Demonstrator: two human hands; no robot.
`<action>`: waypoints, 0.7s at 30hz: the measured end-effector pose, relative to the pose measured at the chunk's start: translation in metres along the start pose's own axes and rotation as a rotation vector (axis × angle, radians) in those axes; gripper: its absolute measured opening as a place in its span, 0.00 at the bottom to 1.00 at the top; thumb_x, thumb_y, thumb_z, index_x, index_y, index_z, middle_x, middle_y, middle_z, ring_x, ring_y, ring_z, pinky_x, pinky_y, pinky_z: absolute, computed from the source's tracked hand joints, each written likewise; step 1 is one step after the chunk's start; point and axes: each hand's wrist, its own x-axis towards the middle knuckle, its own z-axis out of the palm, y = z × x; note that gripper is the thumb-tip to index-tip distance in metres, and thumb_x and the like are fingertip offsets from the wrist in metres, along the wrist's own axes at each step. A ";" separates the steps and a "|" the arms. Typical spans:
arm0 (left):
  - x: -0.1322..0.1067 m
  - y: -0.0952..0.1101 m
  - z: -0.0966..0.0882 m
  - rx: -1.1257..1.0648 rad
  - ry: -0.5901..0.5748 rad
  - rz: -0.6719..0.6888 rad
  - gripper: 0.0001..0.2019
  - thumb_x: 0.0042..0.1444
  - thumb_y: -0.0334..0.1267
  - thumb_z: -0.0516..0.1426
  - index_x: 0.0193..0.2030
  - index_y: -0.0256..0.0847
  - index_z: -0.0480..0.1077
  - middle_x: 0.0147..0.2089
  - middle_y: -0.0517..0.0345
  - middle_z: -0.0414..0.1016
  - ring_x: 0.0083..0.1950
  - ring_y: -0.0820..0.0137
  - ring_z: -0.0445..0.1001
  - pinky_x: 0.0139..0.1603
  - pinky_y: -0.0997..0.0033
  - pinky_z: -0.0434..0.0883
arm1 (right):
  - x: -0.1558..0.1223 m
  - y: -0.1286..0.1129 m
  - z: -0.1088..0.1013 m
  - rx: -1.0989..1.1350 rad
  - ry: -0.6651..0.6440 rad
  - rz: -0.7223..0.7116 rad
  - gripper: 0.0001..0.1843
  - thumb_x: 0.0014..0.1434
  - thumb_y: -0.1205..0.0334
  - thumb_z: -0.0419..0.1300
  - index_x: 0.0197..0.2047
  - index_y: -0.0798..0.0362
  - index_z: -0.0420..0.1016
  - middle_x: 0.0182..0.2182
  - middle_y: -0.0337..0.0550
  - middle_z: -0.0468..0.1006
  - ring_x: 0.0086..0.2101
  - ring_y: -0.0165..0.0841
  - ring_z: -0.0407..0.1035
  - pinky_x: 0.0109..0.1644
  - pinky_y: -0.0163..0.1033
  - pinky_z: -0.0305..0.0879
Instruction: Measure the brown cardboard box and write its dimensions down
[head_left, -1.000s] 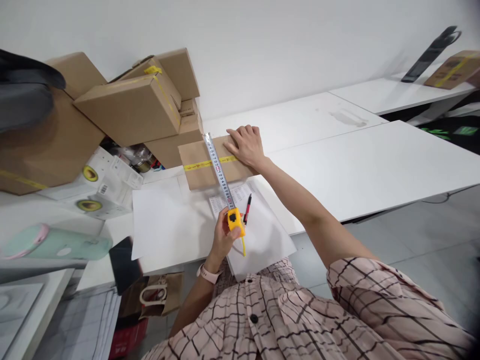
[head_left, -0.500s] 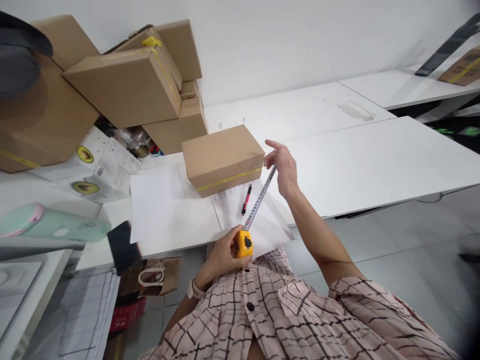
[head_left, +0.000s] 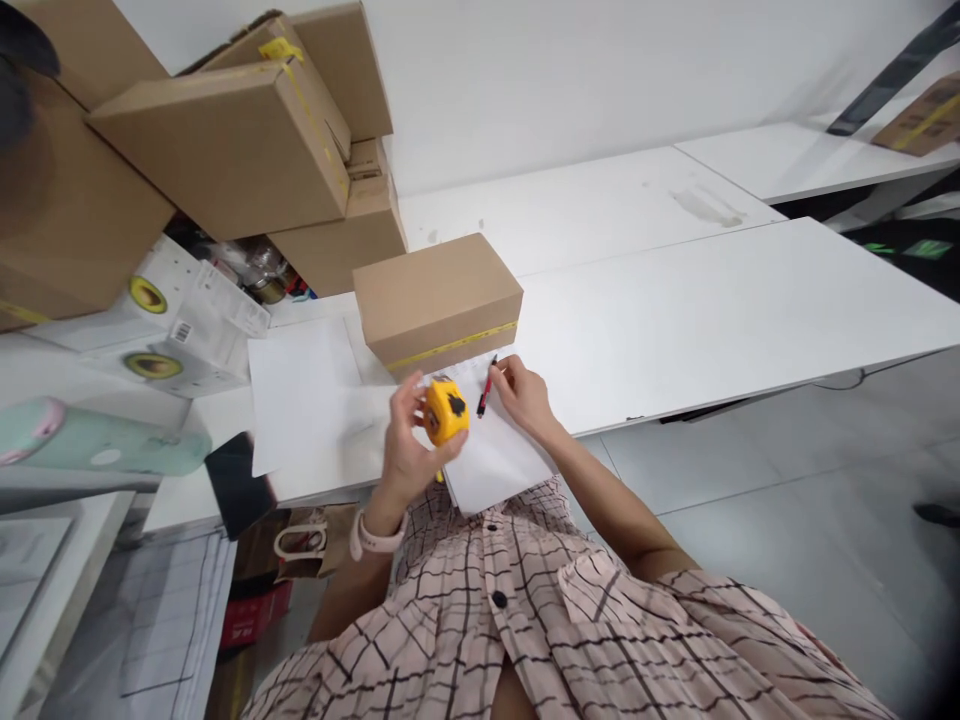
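Observation:
My left hand (head_left: 409, 445) is wrapped around a yellow tape measure (head_left: 445, 412), holding it up over the edge of the desk; no blade shows sticking out of it. The fingers of my right hand (head_left: 525, 398) are closed at a red and black pen (head_left: 486, 390), which lies over some white sheets of paper (head_left: 499, 460). Just behind the papers stands a closed cardboard box (head_left: 442, 300) with a yellow tape strip along its front side.
Stacked cardboard boxes (head_left: 225, 150) fill the back left, above white cartons with avocado pictures (head_left: 180, 330). A mint green bottle (head_left: 112, 437) and a dark phone (head_left: 238, 485) are at the left. Blank paper (head_left: 300, 390) lies beside the box. The white desk (head_left: 675, 320) extends right.
The extended tape blade has gone back into its case. My left hand has lifted the tape measure up and left. My right hand has come down from beside the box to the pen.

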 end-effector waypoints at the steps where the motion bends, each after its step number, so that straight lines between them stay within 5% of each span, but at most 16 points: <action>1: 0.014 0.005 -0.010 0.064 0.055 0.054 0.44 0.49 0.43 0.69 0.70 0.47 0.53 0.57 0.49 0.72 0.47 0.65 0.76 0.40 0.67 0.76 | 0.006 0.003 0.005 -0.087 -0.028 0.055 0.18 0.70 0.45 0.48 0.46 0.49 0.68 0.29 0.40 0.79 0.32 0.37 0.73 0.37 0.38 0.60; 5: 0.086 0.027 -0.042 0.405 0.202 0.270 0.37 0.51 0.41 0.68 0.67 0.43 0.60 0.63 0.47 0.71 0.59 0.58 0.73 0.55 0.56 0.76 | 0.021 0.006 0.022 -0.379 -0.139 0.106 0.20 0.67 0.45 0.54 0.51 0.52 0.64 0.38 0.49 0.82 0.38 0.42 0.76 0.38 0.39 0.61; 7: 0.123 0.025 -0.048 0.540 0.205 0.341 0.35 0.52 0.38 0.67 0.66 0.43 0.62 0.64 0.48 0.71 0.63 0.56 0.70 0.63 0.51 0.72 | 0.023 0.003 0.025 -0.455 -0.171 0.085 0.16 0.68 0.53 0.54 0.53 0.53 0.64 0.41 0.52 0.82 0.39 0.42 0.77 0.38 0.40 0.62; 12: 0.183 -0.024 -0.043 0.587 0.003 0.274 0.28 0.55 0.41 0.65 0.63 0.49 0.68 0.64 0.51 0.73 0.62 0.49 0.71 0.58 0.42 0.73 | 0.020 0.012 0.008 -0.280 -0.198 0.013 0.14 0.61 0.69 0.54 0.49 0.55 0.72 0.34 0.51 0.83 0.35 0.42 0.76 0.39 0.42 0.65; 16: 0.175 -0.046 -0.032 0.605 0.045 0.303 0.26 0.60 0.45 0.60 0.64 0.41 0.67 0.69 0.44 0.66 0.70 0.48 0.62 0.68 0.38 0.62 | 0.006 0.032 -0.033 0.461 -0.343 0.067 0.14 0.63 0.59 0.55 0.47 0.53 0.76 0.34 0.48 0.83 0.35 0.38 0.77 0.41 0.43 0.70; 19: 0.133 -0.042 -0.009 0.554 0.167 0.381 0.21 0.65 0.42 0.55 0.61 0.36 0.68 0.65 0.41 0.70 0.70 0.51 0.64 0.71 0.40 0.59 | -0.004 0.042 -0.063 0.810 -0.337 0.053 0.20 0.58 0.50 0.65 0.50 0.51 0.75 0.40 0.48 0.84 0.41 0.38 0.78 0.45 0.45 0.72; 21: 0.096 -0.040 0.017 0.482 0.081 0.388 0.15 0.67 0.39 0.51 0.56 0.38 0.71 0.56 0.44 0.77 0.62 0.56 0.72 0.68 0.45 0.65 | -0.003 0.044 -0.071 0.847 -0.211 0.028 0.22 0.53 0.47 0.70 0.45 0.50 0.74 0.35 0.43 0.82 0.37 0.35 0.76 0.44 0.43 0.71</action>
